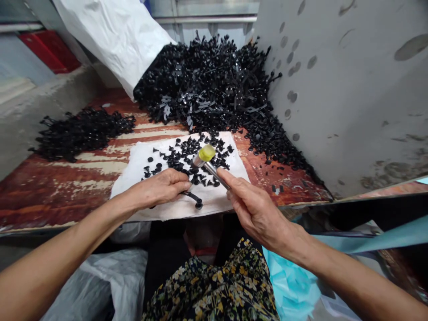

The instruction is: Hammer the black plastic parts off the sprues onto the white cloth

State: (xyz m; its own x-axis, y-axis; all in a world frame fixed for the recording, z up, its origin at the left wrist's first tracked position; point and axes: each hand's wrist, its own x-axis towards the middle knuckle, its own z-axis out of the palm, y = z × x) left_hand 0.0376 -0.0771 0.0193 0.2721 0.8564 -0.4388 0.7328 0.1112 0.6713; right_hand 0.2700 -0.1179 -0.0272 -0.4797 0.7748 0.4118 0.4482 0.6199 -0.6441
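Observation:
My right hand (254, 207) grips the metal handle of a small hammer (204, 158) with a yellow head, held raised over a white cloth (174, 209). My left hand (160, 187) rests on the cloth with its fingers closed on a black strap-like plastic part (194, 198) whose round end lies just in front of the fingertips. Several small black studs (187, 154) are scattered on the cloth beyond both hands.
A big heap of black plastic parts (214, 84) spills from a white sack (117, 40) at the back. A smaller heap (80, 131) lies at the left on the worn red table (56, 187). A grey panel (351, 89) stands at the right. Plastic bags hang below the table's edge.

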